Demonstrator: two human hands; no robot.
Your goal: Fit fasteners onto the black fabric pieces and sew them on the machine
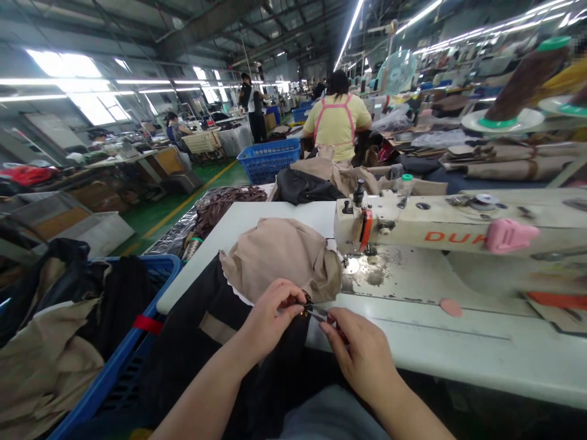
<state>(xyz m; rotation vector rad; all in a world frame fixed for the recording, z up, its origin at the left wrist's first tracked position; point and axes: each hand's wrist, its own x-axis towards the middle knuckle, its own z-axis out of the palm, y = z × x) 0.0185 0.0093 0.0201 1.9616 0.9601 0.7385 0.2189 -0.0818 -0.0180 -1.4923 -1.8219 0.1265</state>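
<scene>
In front of me a beige lining point(279, 250) bulges out of a black fabric piece point(192, 330), which hangs over the table's front edge. My left hand point(270, 318) is closed, its thumb and forefinger pinching a small dark piece point(308, 300) with a brass-coloured glint at the fabric's edge. My right hand point(362, 348) is wrapped round what look like thread snips point(317, 314). Their thin metal blades point left and meet the dark piece; the handle is mostly hidden in the palm.
A sewing machine point(440, 223) stands on the white table point(458, 342) at right, its needle area beside the lining. A pink clip point(511, 236) and a pink disc point(451, 307) lie nearby. A blue basket point(169, 266) of fabric is at left. A person point(337, 116) sits ahead.
</scene>
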